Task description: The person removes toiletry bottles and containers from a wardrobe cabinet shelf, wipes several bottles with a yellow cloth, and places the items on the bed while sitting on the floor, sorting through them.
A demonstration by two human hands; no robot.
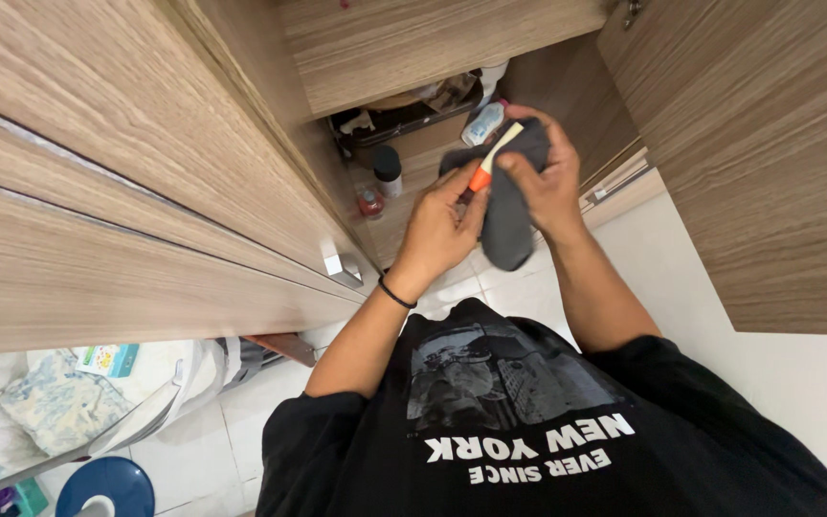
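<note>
Black shirt (pixel 528 431) below; left hand (pixel 437 230) pinches an orange-and-white tube (pixel 490 161) while right hand (pixel 547 182) clamps a dark cloth (pixel 509 215) round it.

- Wood-grain cabinet doors (pixel 98 172) stand open, left and right of hands.
- White tiled floor (pixel 193 450) below.
- Cabinet shelf (pixel 413 48) above hands, dim inside.

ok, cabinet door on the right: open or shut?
Open. The door is swung out, and bottles on the shelf inside are visible.
</note>
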